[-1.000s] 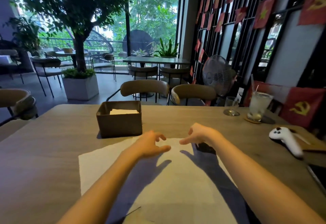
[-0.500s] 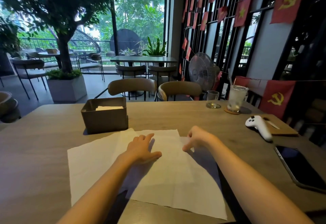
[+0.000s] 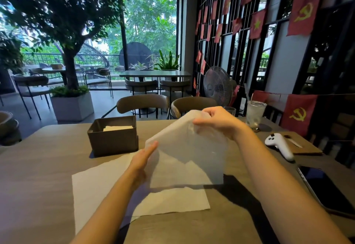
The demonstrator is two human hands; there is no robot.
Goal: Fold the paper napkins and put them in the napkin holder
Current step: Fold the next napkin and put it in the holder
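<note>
A thin white paper napkin (image 3: 192, 153) hangs in the air above the table, pinched at its top edge by my right hand (image 3: 217, 120). My left hand (image 3: 143, 157) touches the napkin's left edge with its fingers straight. Under them more white napkins (image 3: 99, 190) lie flat on the table. The brown box-shaped napkin holder (image 3: 113, 138) stands just beyond the flat napkins to the left, with folded white napkins inside it.
A white game controller (image 3: 279, 145) rests on a wooden board at the right. A dark phone (image 3: 326, 190) lies near the table's right edge. An iced drink (image 3: 254, 114) and an empty glass stand at the back right. Chairs line the far side.
My right hand has lifted the top napkin off the pile into the air. My left hand has risen from pressing on the paper to touch the lifted sheet's edge.
</note>
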